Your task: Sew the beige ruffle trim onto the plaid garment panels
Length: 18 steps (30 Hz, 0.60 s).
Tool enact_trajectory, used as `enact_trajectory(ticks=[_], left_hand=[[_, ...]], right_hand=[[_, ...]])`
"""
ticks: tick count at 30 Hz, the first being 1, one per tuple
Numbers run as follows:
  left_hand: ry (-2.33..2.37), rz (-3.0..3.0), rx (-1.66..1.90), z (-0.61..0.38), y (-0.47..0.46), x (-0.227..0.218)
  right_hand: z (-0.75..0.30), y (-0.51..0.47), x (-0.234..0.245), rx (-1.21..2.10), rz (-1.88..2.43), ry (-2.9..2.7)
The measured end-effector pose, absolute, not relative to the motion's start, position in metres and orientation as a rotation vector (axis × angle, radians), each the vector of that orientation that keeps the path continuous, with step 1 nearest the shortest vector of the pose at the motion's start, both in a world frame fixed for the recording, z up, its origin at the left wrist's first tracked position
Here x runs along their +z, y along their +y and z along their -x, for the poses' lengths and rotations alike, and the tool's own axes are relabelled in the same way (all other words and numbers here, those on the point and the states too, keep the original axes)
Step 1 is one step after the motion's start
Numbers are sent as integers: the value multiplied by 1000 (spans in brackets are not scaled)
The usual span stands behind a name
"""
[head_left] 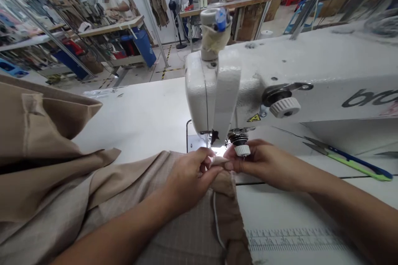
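My left hand (189,176) pinches the edge of a brown garment (174,236) in front of the sewing machine's needle area. From the other side my right hand (261,163) grips the same folded edge, its thumb close to the left thumb. The machine head (205,91) rises just beyond my fingers, its lit needle area partly hidden by them. Below my hands hangs a darker brown band (230,219) with a pale line along it. The rest of the cloth spreads left under my left forearm.
Thread snips (348,159) with blue and green handles lie right of my right hand. A printed ruler scale (292,238) runs along the table front. Bunched brown cloth (40,161) is piled at left. Behind, a person (112,4) sits at another bench.
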<state>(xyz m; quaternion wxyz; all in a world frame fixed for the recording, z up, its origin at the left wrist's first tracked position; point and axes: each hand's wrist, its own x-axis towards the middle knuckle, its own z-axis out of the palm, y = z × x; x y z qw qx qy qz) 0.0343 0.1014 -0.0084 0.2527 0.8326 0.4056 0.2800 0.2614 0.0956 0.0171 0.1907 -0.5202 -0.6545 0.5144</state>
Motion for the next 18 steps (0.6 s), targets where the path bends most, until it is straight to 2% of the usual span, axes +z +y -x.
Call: enact_trajectory(ticks=[5,9,18], left_hand=[[1047,-2368,803,-36,99,-11],[1043,-2406,832,-37,100,-14],[1108,-2329,720,-38,106,-15]], right_hand=[[-269,101,19,1097,1649,-2015],[-266,101,12,857,1610,-2120],[-262,98,6,733,1605,-2158]])
